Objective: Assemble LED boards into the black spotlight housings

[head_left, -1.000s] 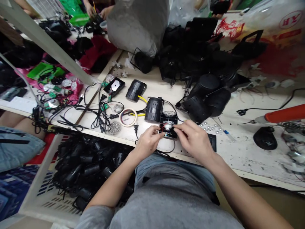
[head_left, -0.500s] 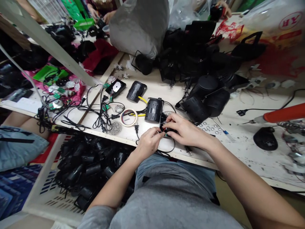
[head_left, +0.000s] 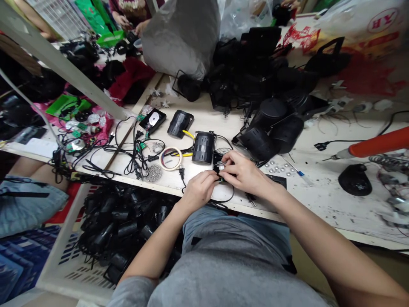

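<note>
Circled sign (head_left: pixel 382 20) on bag (head_left: pixel 347 19); shirt lettering (head_left: pixel 128 4) illegible

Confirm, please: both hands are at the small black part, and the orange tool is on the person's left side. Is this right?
Not the side: the head view shows the orange tool on the person's right. The left hand and right hand are indeed at the small black part.
</note>
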Action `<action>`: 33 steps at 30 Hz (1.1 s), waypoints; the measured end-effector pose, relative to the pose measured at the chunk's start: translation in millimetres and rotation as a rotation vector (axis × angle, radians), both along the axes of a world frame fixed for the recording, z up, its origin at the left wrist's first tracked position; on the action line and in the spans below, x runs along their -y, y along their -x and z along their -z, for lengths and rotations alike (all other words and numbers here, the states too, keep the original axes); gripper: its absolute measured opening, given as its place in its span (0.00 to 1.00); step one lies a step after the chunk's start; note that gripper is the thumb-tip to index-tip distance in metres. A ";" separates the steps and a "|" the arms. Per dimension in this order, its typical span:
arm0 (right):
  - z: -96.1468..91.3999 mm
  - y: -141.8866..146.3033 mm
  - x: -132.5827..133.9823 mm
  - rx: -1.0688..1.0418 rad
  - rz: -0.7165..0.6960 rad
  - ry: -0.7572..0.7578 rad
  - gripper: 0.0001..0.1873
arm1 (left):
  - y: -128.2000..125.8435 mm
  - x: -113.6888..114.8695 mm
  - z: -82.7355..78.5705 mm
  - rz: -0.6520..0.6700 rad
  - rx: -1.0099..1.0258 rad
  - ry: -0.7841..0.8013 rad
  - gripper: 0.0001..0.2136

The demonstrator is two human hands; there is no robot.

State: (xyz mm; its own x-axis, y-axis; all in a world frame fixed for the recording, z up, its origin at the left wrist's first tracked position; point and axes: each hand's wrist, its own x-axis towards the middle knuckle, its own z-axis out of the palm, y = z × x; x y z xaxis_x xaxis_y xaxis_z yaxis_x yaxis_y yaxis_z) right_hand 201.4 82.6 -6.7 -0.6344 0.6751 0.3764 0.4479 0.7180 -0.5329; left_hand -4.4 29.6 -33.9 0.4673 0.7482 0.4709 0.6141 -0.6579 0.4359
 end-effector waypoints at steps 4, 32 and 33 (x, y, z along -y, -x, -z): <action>4.2 4.4 2.4 0.000 0.037 -0.004 0.12 | 0.4 0.0 -1.2 0.001 -0.002 0.034 0.09; 6.5 1.3 18.4 0.254 0.122 -0.083 0.10 | -2.8 -8.8 -4.3 0.034 -0.163 0.146 0.10; 5.1 2.2 17.9 0.268 0.120 -0.078 0.11 | -3.1 -8.6 -2.6 0.038 -0.130 0.150 0.10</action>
State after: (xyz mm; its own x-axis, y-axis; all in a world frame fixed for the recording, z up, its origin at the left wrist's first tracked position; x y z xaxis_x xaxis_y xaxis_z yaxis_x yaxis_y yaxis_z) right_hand 199.2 64.7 -11.9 -0.6359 0.7267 0.2600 0.6491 0.6858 -0.3291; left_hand -1.3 38.2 -31.3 0.5462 0.7861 0.2894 0.6475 -0.6153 0.4496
